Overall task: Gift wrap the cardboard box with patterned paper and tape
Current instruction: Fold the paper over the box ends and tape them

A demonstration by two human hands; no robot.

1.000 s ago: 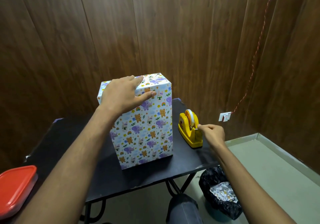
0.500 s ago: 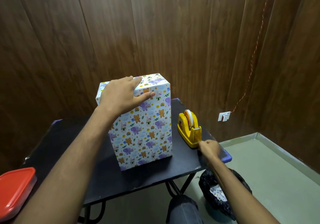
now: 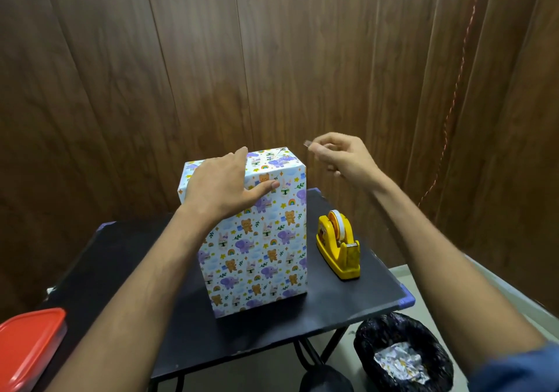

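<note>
Box upright at middle of black table, patterned paper covering every face I see. Left hand flat on top near edge, fingers straight, thumb pressing front face, pinning top fold. Right hand raised just right of box top, fingers curled, pinching short tape strip. Yellow dispenser beside box on right. Wrap looks near finished; top flap not yet taped. Far side hidden, cannot judge seams there.
</note>
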